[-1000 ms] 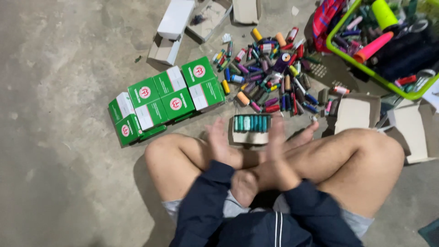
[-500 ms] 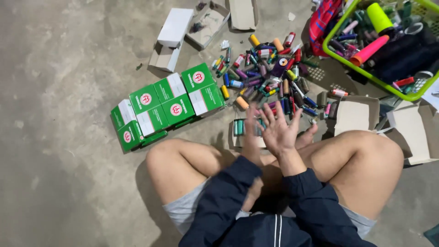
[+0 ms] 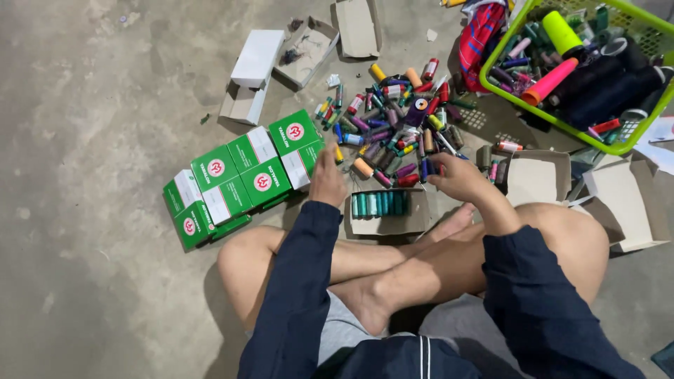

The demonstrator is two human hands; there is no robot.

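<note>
Setting reads to me as a sewing-supply stockroom or small workshop floor, not a home room. Evidence I log: bare, stained grey concrete floor (image 3: 105,105) used as the work surface, person seated cross-legged directly on it. Loose heap of small multicoloured thread spools (image 3: 397,137) spread on the concrete. Block of identical green-and-white cardboard cartons (image 3: 239,182) stacked side by side, retail-style packaging. Several opened plain cardboard boxes (image 3: 537,175) lying about. Lime-green plastic mesh basket (image 3: 523,102) filled with large thread cones, bulk stock.
</note>
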